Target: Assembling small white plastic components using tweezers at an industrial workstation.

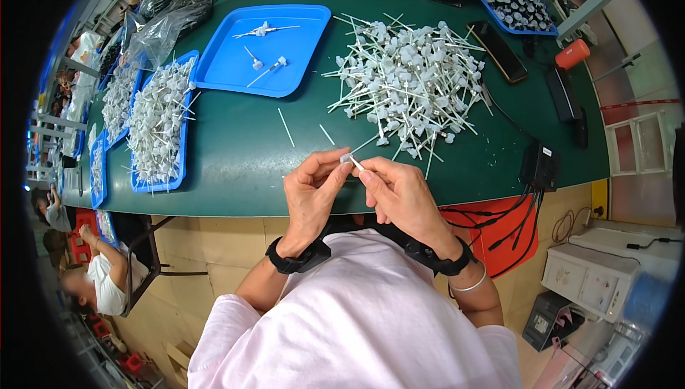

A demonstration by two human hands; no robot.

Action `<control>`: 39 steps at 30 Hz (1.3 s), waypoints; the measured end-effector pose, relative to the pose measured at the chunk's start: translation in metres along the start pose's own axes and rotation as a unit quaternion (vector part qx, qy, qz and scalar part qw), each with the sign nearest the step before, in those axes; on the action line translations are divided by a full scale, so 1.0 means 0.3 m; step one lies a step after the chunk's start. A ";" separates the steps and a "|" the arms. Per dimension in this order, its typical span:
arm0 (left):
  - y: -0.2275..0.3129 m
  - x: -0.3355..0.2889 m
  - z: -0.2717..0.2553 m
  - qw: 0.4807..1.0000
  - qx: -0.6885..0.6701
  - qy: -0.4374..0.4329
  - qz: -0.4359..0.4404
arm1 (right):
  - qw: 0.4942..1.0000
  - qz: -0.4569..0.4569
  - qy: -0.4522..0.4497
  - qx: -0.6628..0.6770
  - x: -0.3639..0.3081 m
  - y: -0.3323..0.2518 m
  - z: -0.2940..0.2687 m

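Note:
At the near edge of the green table, my left hand [311, 191] pinches a small white plastic cap-like piece [345, 158] between thumb and fingertips. My right hand [404, 191] is closed just beside it, with a thin white tube [357, 164] between thumb and forefinger. The tube's end meets the white piece; whether it is seated inside is too small to tell. Beyond my hands lies a big heap of white plastic pieces with thin tubes [410, 79]. Two loose tubes, one a thin white stick [286, 128], rest on the table left of the heap.
A blue tray [305, 68] holds a few tubed pieces; another blue tray [187, 143] at left is full of them. A phone [497, 52], a black box with cables [540, 166] and a tray of dark-and-clear parts [546, 30] stand right. People sit at left.

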State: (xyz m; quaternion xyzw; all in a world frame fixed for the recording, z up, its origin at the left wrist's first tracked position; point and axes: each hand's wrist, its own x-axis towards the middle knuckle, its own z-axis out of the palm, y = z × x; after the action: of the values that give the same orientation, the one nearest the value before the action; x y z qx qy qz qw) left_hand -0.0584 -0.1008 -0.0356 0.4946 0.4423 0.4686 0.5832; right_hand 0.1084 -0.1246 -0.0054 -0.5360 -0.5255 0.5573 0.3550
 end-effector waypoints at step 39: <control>-0.008 -0.008 0.004 0.950 0.253 0.048 0.175 | 0.996 0.033 -0.035 0.071 0.014 0.011 -0.019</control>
State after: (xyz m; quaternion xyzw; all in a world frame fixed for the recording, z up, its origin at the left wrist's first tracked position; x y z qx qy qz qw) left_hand -0.0573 -0.1036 -0.0376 0.6728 0.4803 0.4592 0.3253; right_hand 0.1137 -0.1201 -0.0087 -0.5068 -0.4784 0.6232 0.3548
